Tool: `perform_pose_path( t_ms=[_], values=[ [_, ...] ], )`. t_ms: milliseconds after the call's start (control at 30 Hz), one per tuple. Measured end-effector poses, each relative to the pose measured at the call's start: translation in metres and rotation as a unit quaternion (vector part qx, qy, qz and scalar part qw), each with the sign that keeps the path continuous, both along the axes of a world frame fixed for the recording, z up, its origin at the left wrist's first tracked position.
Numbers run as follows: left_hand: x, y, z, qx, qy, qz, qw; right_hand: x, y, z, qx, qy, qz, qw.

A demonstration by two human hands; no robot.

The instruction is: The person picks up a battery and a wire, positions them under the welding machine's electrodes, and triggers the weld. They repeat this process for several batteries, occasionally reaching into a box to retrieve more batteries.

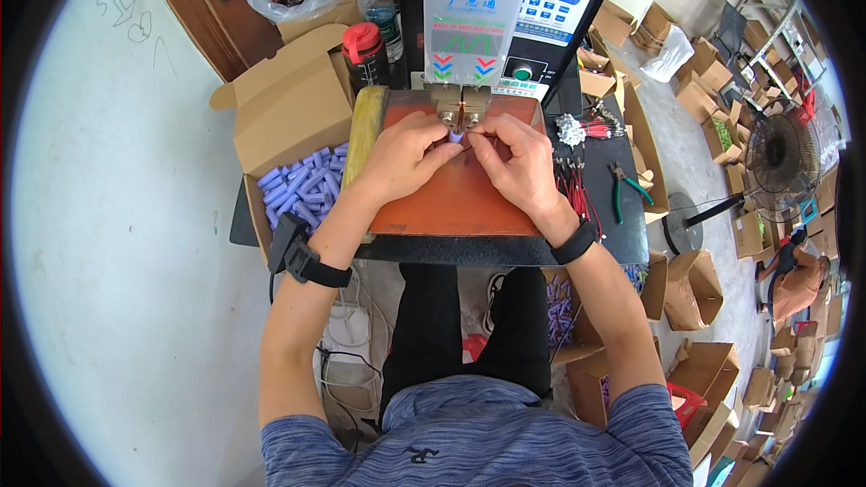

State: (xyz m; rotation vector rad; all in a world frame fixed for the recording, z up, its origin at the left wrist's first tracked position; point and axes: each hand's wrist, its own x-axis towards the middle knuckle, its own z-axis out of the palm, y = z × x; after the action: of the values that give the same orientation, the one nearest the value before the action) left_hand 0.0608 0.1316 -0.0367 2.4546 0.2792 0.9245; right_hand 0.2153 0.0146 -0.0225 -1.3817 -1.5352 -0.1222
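The electrodes (pixel 462 108) of a spot welder (pixel 474 27) come down over an orange-brown work mat (pixel 451 203). Right under them is a small purple cylindrical battery cell (pixel 456 137), seen mostly end-on. My left hand (pixel 406 155) pinches it from the left, thumb and fingers closed. From the other side my right hand (pixel 516 159) is closed in a pinch close to the electrodes, with a thin dark wire (pixel 466 148) at its fingertips. The fingers partly hide where wire and cell meet.
A carton of purple cells (pixel 302 185) stands at the left, beside a yellow bar (pixel 365 140). Red-and-black wire leads (pixel 577 185), white connectors (pixel 570 130) and green-handled pliers (pixel 622 191) lie at the right. Behind are a red-lidded bottle (pixel 363 54) and water bottle (pixel 379 13). A fan (pixel 776 158) stands farther right.
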Motion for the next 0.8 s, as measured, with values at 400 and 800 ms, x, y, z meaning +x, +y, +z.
perform_pose_path(
  t_ms=[400,800],
  values=[
    [-0.108,0.015,0.039,-0.104,0.038,0.004,0.994,0.007,0.004,-0.008,-0.011,0.014,0.006,1.000],
    [-0.181,0.018,-0.011,0.168,0.259,0.087,0.947,0.003,0.005,-0.007,-0.044,0.001,-0.001,0.999]
  ],
)
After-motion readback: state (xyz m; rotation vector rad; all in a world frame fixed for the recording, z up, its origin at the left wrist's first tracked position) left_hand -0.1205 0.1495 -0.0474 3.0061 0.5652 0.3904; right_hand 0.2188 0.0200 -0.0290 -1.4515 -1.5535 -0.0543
